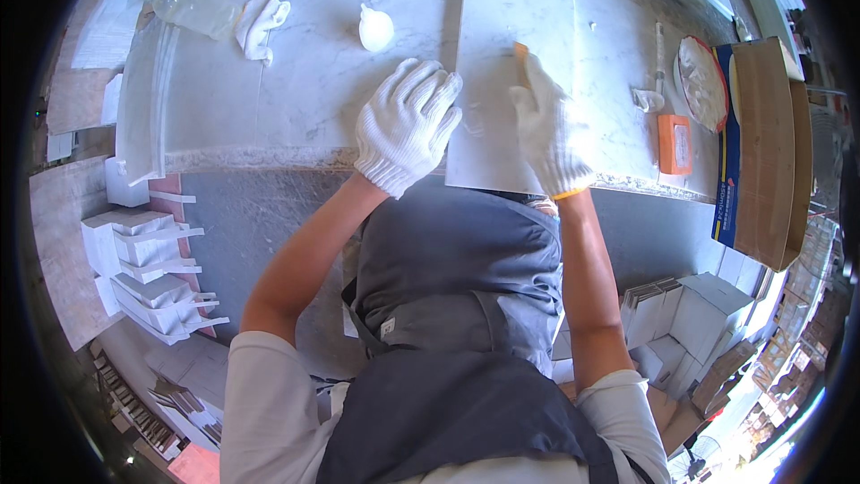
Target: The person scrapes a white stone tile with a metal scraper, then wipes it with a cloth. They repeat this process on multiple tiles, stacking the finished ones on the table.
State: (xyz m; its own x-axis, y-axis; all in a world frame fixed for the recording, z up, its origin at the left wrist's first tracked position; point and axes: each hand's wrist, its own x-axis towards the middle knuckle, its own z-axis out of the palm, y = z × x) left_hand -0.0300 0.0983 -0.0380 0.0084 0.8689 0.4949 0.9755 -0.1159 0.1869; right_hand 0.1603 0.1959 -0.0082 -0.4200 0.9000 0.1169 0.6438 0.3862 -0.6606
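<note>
A white, faintly veined rectangular stone slab [520, 13] lies lengthwise on the marble worktop [313, 99], its near end jutting past the front edge. My left hand [408, 121], in a white knitted glove, rests at the slab's left edge with its fingers stretched out and nothing in them. Gloved likewise, my right hand [553, 134] is over the slab's right part, closed around a small orange-tan piece [521, 51]. Only the tip of that piece shows, so its kind is unclear. A white bulb-shaped object [376, 30] sits beyond my left hand.
A crumpled white cloth [262, 25] and a clear plastic bottle [193, 7] lie at the far left. On the right are an orange block [674, 144], a round container with white contents [700, 81] and a cardboard box [766, 152]. Stacked white pieces [148, 246] stand lower left.
</note>
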